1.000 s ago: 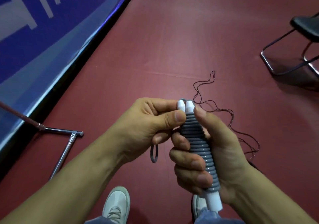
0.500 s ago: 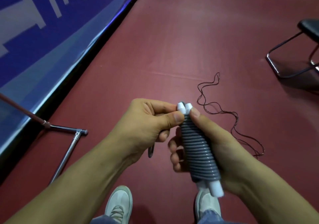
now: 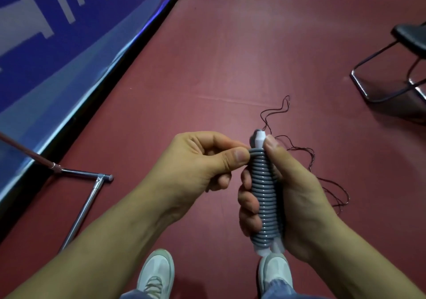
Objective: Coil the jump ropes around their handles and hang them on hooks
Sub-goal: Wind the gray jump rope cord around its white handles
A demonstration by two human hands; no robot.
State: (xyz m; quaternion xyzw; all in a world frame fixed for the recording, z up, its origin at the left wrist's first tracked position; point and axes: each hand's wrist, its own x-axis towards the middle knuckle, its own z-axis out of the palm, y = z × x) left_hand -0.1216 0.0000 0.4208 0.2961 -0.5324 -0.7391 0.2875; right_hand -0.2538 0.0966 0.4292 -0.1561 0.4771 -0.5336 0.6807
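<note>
R grip point(image 3: 299, 206), ribbed grey coil point(image 3: 265, 195) (glossy), white tips point(image 3: 260, 138)

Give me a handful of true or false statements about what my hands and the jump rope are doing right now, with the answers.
1. The grey plastic jump rope is coiled around the white handles. True.
2. The right hand grips the coiled bundle. True.
3. The left hand hangs empty. False: its thumb and finger pinch the top coil.
4. The thin dark string lies on a blue floor. False: the floor is dark red.
5. The bundle hangs on a hook. False: it is held in the hands, and no hook shows.
</note>
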